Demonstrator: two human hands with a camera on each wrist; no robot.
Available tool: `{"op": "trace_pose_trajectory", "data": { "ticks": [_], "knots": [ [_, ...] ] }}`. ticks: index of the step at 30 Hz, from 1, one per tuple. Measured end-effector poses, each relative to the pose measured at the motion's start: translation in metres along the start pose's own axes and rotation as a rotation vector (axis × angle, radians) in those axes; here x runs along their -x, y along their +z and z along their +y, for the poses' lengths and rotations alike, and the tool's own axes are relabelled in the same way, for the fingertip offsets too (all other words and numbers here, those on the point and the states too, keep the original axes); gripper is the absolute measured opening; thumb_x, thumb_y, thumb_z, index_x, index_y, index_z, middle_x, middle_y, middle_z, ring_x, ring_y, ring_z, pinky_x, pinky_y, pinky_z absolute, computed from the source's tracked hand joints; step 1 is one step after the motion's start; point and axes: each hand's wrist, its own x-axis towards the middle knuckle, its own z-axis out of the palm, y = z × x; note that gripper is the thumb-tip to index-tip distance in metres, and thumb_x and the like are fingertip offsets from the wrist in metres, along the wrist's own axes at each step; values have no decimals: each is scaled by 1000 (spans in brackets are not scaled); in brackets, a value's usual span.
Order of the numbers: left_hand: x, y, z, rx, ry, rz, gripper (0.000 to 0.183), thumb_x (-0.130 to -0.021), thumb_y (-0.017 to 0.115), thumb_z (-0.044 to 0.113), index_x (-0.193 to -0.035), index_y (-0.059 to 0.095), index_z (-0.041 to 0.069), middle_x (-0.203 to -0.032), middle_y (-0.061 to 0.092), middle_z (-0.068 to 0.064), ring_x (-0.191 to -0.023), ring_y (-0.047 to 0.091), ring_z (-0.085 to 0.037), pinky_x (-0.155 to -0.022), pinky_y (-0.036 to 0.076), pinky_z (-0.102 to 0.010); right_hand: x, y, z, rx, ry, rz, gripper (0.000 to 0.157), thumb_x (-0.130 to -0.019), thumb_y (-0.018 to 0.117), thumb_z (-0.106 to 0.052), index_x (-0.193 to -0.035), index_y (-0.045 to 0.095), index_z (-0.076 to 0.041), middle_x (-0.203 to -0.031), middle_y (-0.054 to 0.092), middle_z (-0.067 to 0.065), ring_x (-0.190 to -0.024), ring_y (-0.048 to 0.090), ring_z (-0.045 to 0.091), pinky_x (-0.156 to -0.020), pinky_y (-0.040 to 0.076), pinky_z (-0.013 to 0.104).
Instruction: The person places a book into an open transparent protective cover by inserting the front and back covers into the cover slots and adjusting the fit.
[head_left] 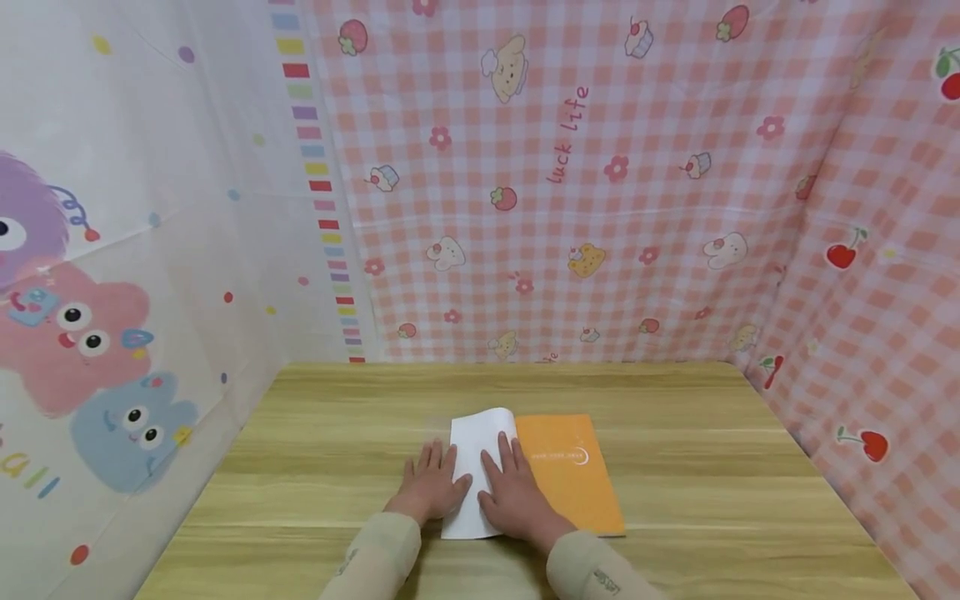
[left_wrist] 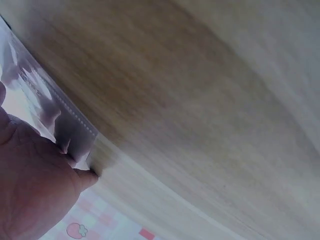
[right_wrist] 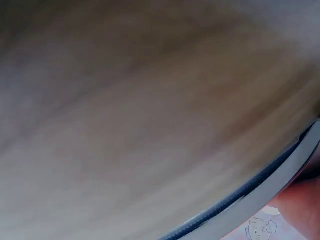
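A booklet lies on the wooden table in the head view, with a white leaf (head_left: 468, 467) at left and an orange page or cover (head_left: 566, 479) with a white crescent mark at right. My left hand (head_left: 431, 490) rests along the white leaf's left edge, fingers spread and thumb over the paper. In the left wrist view that edge looks glossy, with a stitched-looking line (left_wrist: 75, 112). My right hand (head_left: 517, 500) presses flat on the white leaf beside the fold, its fingers extended. The right wrist view catches the booklet's thick edge (right_wrist: 250, 205) and part of a finger (right_wrist: 302, 205).
The light wooden table (head_left: 697, 467) spreads out around the booklet. Behind it hangs a pink checked cloth (head_left: 570, 208), which continues on the right. A white cloth with cartoon figures (head_left: 97, 350) hangs on the left.
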Motion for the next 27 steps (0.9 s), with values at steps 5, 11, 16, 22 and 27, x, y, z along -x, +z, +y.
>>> {"op": "trace_pose_trajectory", "data": {
  "ticks": [5,11,16,22,27],
  "knots": [
    [1,-1,1,-3,-1,0,67,-102,48,40,-152,33,-3,-159,20,-28,-147,15,-42,-115,12,-62,3,-13,1,-27,-18,-50,59,-99,54,-29,-146,43,5,-156,19,35,-143,17,53,-114,22,59],
    [3,-2,1,-2,-15,-6,69,-101,49,43,-151,35,-2,-159,21,-27,-147,16,-42,-115,13,-62,10,-23,16,1,-23,-126,69,-102,46,-49,-153,35,-5,-160,19,26,-144,25,44,-113,28,55],
    [4,-5,2,10,-19,-11,69,-101,50,43,-152,34,-2,-159,19,-27,-148,15,-43,-116,13,-62,10,-14,24,149,-35,-158,83,-96,38,-69,-156,31,-12,-162,16,21,-143,28,43,-114,28,52],
    [4,-6,2,24,9,3,72,-98,57,41,-151,36,-2,-158,14,-33,-147,11,-47,-115,13,-62,8,-6,18,310,1,-183,86,-94,39,-71,-156,32,-13,-162,17,22,-143,25,45,-113,28,54],
    [6,-9,1,35,2,-5,71,-98,56,44,-151,37,2,-157,10,-36,-146,7,-49,-116,11,-62,10,-19,18,253,-23,-193,85,-93,43,-70,-155,35,-12,-160,21,24,-142,28,46,-112,30,54]
  ]
}}
